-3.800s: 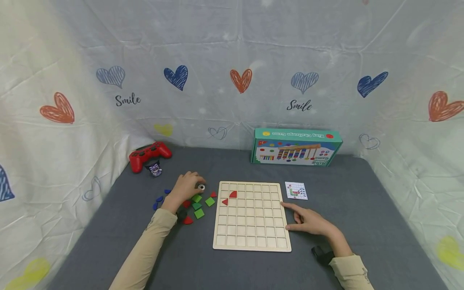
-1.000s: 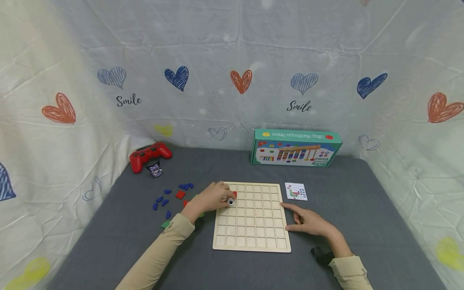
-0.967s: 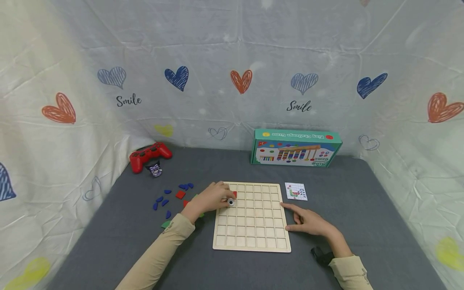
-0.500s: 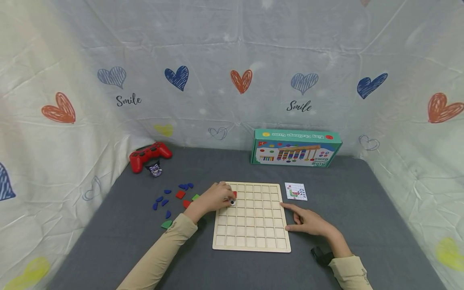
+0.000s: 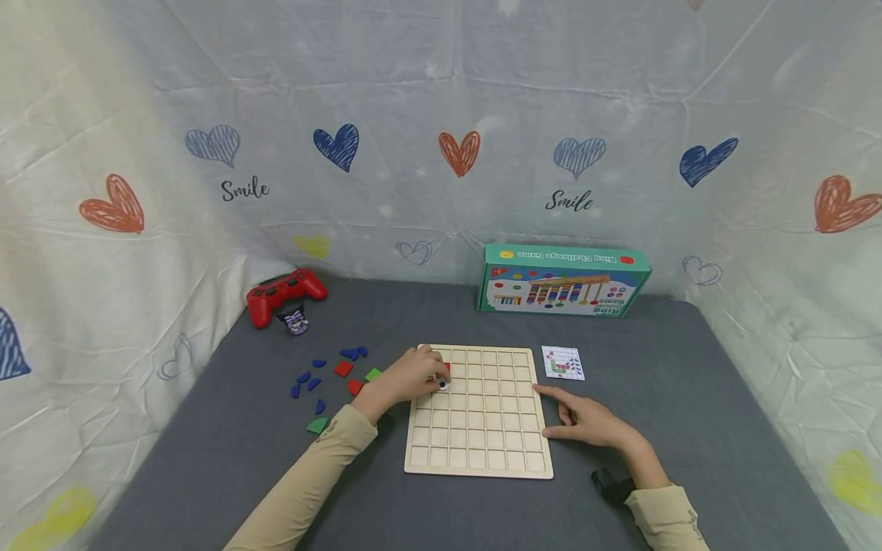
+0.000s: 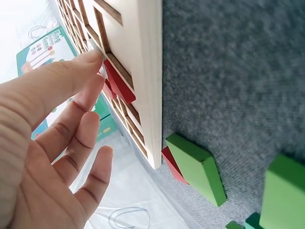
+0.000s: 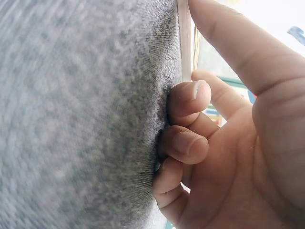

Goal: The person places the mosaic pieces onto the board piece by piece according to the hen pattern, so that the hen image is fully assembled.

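My left hand (image 5: 413, 373) is over the upper left of the wooden grid board (image 5: 477, 461). Its thumb and index finger pinch a small white piece with a black dot (image 5: 443, 385), low at a cell; the fingertips partly cover it. A red piece (image 5: 447, 369) shows just behind the fingertips. In the left wrist view a red wedge (image 6: 119, 83) sits in a cell beside the thumb. At the board's right edge my right hand (image 5: 589, 419) rests, index fingertip and thumb tip touching the edge apart from each other, the other fingers curled.
Left of the board lie blue half-round pieces (image 5: 313, 385), red pieces (image 5: 343, 369) and green pieces (image 5: 318, 425). A printed pattern card (image 5: 563, 363) lies to its right. Behind stand a game box (image 5: 561, 283), a red game controller (image 5: 285, 297) and a small figure (image 5: 295, 321).
My left hand has carried the white piece from the loose pieces to the board, then shifted it slightly right over the last second. The right hand has stayed in place.
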`<state>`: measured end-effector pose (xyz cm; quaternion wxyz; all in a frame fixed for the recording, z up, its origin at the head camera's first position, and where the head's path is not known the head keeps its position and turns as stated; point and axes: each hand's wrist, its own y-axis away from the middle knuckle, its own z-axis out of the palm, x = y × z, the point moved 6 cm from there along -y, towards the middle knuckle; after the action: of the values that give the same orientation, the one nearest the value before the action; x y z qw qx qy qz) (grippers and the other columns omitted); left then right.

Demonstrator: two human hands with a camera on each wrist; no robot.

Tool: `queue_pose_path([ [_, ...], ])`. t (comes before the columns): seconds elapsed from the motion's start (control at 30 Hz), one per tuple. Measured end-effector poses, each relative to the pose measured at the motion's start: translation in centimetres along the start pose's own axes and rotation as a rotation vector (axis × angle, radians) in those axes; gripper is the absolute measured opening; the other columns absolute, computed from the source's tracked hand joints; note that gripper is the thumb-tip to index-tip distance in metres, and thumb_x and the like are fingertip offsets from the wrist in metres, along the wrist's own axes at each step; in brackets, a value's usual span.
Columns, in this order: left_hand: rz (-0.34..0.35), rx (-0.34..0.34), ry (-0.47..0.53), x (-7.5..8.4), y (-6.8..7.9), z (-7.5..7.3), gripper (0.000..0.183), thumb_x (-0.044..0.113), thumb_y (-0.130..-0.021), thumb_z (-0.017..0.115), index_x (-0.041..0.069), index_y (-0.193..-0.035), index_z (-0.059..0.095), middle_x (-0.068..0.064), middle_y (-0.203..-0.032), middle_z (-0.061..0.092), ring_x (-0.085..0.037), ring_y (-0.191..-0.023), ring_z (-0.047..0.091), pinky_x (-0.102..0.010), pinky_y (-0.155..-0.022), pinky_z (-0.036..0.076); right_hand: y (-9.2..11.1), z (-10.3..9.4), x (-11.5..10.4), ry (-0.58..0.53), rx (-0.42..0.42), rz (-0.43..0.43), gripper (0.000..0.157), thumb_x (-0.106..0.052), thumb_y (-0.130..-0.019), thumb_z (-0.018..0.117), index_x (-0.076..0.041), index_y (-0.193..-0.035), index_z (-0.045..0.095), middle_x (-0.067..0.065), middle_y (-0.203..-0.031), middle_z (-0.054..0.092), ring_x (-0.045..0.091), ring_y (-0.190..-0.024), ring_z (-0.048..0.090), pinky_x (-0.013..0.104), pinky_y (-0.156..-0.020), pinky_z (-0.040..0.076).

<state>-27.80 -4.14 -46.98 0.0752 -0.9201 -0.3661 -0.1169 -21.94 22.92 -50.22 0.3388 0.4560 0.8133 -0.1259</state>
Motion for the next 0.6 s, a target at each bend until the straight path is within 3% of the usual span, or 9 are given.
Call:
queue_pose_path([
  [0.27, 0.001, 0.025, -0.013, -0.3, 0.5, -0.2, 0.019, 0.016, -0.084, 0.068, 0.021, -0.101, 0.072, 0.004, -0.101, 0.062, -0.016, -0.094, 0.049, -0.035, -0.077, 0.039, 0.0, -0.1, -0.2, 0.007, 0.002, -0.003, 0.071, -0.039, -0.082, 0.067, -0.013, -0.142, 0.037, -0.008, -0.063, 0.042, 0.001, -0.049, 0.032, 0.018, -0.048, 0.029],
  [0.6, -0.043, 0.066, 0.004, -2.1, 2.7, -1.1, 0.020, 0.022, -0.081, 0.072, 0.022, -0.101, 0.072, 0.006, -0.101, 0.062, -0.014, -0.087, 0.046, -0.033, -0.073, 0.035, 0.0, -0.1, -0.2, -0.001, -0.004, -0.004, 0.071, -0.038, -0.082, 0.067, -0.013, -0.142, 0.037, -0.008, -0.063, 0.042, 0.001, -0.049, 0.032, 0.018, -0.049, 0.029],
])
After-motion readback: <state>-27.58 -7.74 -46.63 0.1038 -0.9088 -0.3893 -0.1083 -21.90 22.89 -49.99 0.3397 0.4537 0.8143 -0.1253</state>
